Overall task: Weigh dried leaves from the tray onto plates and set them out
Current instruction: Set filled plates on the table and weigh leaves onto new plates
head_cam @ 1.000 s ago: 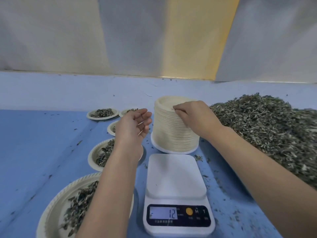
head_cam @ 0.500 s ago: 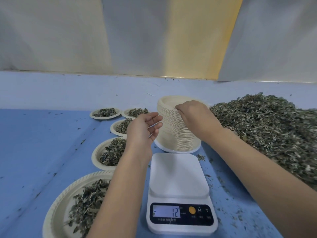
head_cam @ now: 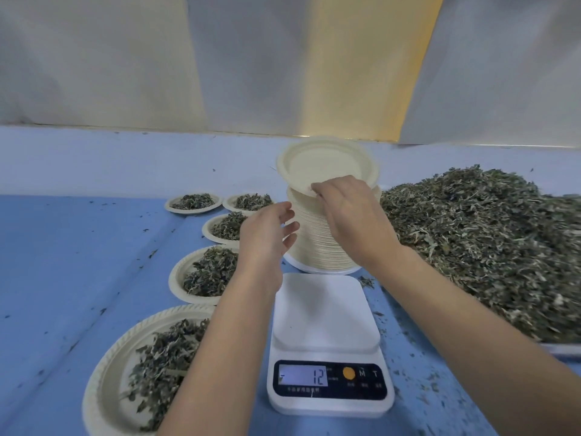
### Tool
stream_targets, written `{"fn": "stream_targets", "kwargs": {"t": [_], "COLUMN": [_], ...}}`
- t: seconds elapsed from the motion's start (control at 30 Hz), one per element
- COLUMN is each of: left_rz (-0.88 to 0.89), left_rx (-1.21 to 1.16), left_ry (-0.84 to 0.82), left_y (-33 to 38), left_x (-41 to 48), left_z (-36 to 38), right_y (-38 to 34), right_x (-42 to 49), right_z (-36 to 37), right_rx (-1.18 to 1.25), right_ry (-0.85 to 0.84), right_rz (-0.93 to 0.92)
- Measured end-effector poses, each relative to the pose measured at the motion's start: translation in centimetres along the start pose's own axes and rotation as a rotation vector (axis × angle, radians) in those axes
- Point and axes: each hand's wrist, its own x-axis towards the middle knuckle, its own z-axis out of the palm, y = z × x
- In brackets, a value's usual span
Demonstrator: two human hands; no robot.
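Head view: right hand [head_cam: 352, 215] pinches near rim of top plate [head_cam: 320, 165], tilted up off stack [head_cam: 314, 243]; left hand [head_cam: 267, 234] spread, fingers relaxed, beside stack. Best: steady stack w/ left, peel one plate only, set flat on scale [head_cam: 323, 313]. Dried leaves [head_cam: 487, 247] heaped on tray [head_cam: 562, 349] at right. Filled plates [head_cam: 174, 278] line the left side, none blocking the scale.

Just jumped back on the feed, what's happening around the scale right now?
A person is portioning dried leaves. The right hand pinches the near rim of an empty plate, holding it tilted just above the plate stack. The left hand hovers open beside the stack. No plate sits on the scale yet; its display shows 12. Five filled plates line the left side, and the leaf heap lies on the tray at right.
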Motion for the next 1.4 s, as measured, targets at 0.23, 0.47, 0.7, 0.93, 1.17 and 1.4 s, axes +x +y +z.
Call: {"fn": "stream_targets", "kwargs": {"t": [0.23,0.47,0.7,0.93,1.17,1.4], "left_rz": [0.271,0.134,0.147,0.074,-0.085,-0.115], "left_rx": [0.204,0.355,0.734,0.969,1.066,1.077], "left_ry": [0.117,0.045,-0.194,-0.113,-0.113,-0.096], "left_y": [0.4,1.8,1.5,0.9,-0.5,-1.2], "left_x": [-0.3,-0.6,-1.5,-1.0,-0.1,0.5], "left_z": [-1.2,-3.1,-4.3,-4.7,-5.2,-5.6], "right_y": [-4.7,-4.3,-1.2,-0.2,-0.4,-0.4], "right_x": [-4.3,-4.7,-6.1,-7.2,-7.9,-8.7], "right_z": [-0.1,-2.8,-4.1,-3.3,-2.5,-1.5], "right_rx": [0.128,0.356,0.701,0.605,0.492,0.478], "right_ry": [0.137,0.193,0.133,-0.051,-0.206,-0.24], "right_rz": [-0.09,0.441,1.006,1.022,0.998,0.961]}}
